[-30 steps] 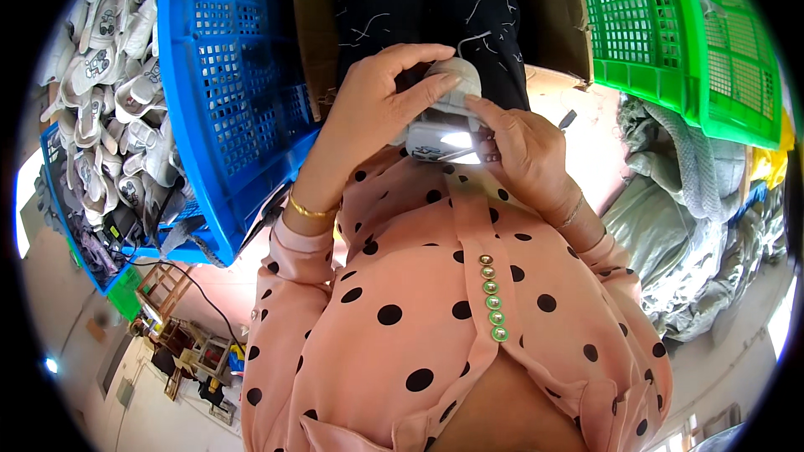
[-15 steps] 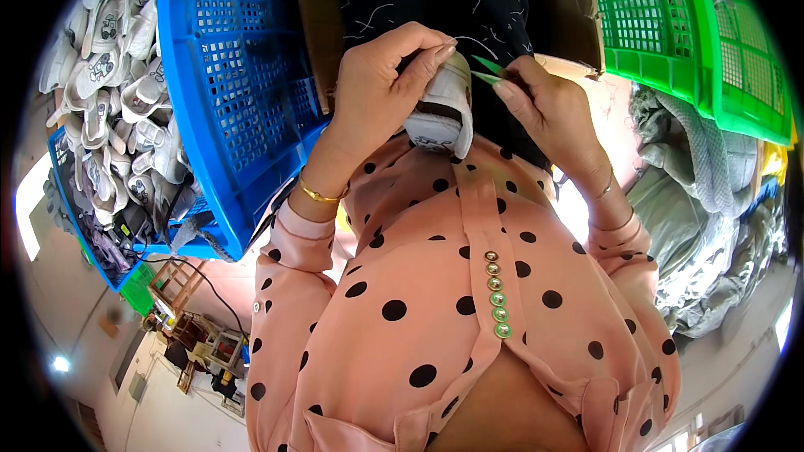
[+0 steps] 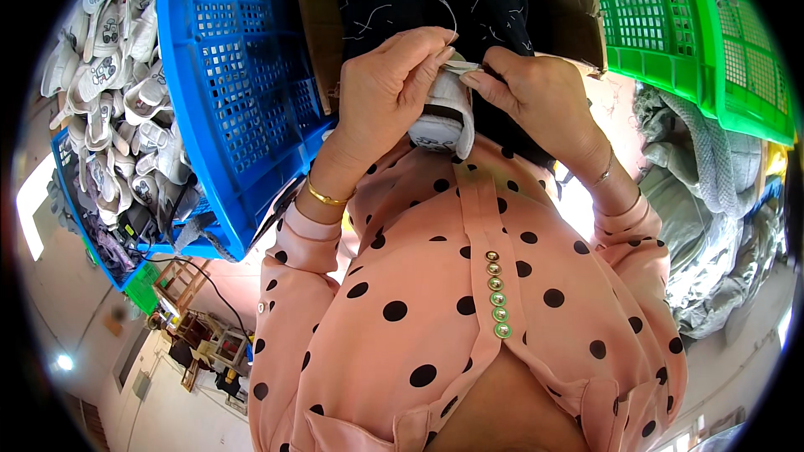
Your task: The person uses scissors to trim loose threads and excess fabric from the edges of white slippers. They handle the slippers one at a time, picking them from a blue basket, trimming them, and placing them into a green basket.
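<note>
My left hand [image 3: 385, 88] is closed around a small white shoe [image 3: 441, 124], which has a dark drawing printed on it. Its thumb and forefinger pinch at the far end of the shoe, where a loose white thread [image 3: 450, 15] sticks up. My right hand [image 3: 544, 92] grips a pair of thread snips [image 3: 461, 67]. Their narrow blades look pale here and reach across to my left fingertips. Most of the snips is hidden inside the right hand, and the left hand covers part of the shoe.
On the left stands a blue plastic basket [image 3: 186, 75], with a heap of white shoes [image 3: 105, 75] beyond it. A cardboard box [image 3: 578, 0] is by my dark-trousered legs [image 3: 381, 0], which carry thread scraps. To the right are a green basket [image 3: 708, 84] and grey fabric bundles [image 3: 695, 209].
My right hand has brought the snips left to my left fingertips, and their spread blades have come together. The loose thread now points up instead of right. The shoe has barely moved.
</note>
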`<state>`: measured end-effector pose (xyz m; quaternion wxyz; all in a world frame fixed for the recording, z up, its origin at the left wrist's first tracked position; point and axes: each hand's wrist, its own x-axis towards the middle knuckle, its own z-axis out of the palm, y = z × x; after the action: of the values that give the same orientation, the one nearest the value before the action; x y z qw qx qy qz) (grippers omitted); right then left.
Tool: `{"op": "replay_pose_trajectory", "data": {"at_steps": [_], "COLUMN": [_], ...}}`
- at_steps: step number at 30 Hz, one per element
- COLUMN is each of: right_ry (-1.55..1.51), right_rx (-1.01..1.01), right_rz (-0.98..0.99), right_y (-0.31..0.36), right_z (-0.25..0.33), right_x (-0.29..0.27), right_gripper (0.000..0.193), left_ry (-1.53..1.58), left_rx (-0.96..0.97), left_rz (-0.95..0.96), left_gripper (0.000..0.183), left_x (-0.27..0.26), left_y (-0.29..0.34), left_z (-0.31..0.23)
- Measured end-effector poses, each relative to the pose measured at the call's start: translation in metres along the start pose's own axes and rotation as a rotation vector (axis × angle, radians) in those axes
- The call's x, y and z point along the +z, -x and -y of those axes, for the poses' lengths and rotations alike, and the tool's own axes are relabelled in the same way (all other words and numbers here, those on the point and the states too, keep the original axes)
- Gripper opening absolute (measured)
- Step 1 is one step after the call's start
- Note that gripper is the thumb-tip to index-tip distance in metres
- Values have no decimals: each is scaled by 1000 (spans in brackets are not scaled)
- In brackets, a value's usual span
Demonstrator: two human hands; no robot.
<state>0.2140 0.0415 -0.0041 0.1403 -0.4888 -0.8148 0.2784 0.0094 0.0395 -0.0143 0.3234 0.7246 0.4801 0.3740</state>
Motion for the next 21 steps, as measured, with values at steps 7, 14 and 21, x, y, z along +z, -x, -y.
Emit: {"op": "replay_pose_trajectory", "data": {"at_steps": [7,14,21], "right_ry": [-22,-997,-631], "right_rx": [-41,402,386], "right_rz": [-22,19,3], "right_y": [-6,0,49], "right_z": [-5,-18,9], "right_x": [6,35,46], "right_gripper": [45,40,58], "left_ry": [-38,484,-114], "left_rx": [-68,-371,-104], "left_rz": [-26,-114,-53], "left_gripper": [12,27,36], "left_x": [2,-4,-21], "left_y": [6,20,42], "left_z": [-3,20,7]}}
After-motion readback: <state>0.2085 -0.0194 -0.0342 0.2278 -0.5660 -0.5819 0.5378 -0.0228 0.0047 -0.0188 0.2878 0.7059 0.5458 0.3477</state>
